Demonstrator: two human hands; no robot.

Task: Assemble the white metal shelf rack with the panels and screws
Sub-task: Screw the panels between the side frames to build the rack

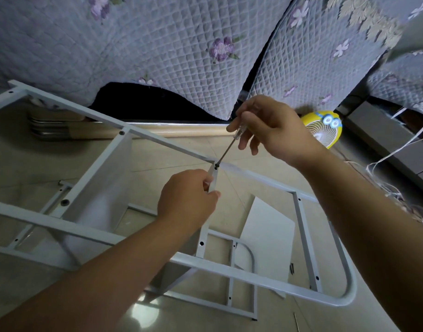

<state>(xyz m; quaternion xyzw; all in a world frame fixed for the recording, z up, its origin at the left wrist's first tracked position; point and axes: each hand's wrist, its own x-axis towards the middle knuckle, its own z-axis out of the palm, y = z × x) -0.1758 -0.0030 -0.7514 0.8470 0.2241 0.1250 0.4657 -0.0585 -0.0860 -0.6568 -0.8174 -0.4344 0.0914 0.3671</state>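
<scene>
Two hands meet at the screw (216, 166): below it the left hand (189, 200) pinches the panel (204, 233), above it the right hand (270, 130) grips the screwdriver (226, 150). Around it the rack (62, 224) lies on the floor (162, 152) — likely stiff, light, best steadied beside that joint.

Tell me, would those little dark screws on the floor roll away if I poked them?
Probably yes. The screws look thin and round, so a poke would likely send them rolling. The floor is shiny tile, so they might slide too. They are tiny, so they are likely very light and fiddly to pinch up.
</scene>
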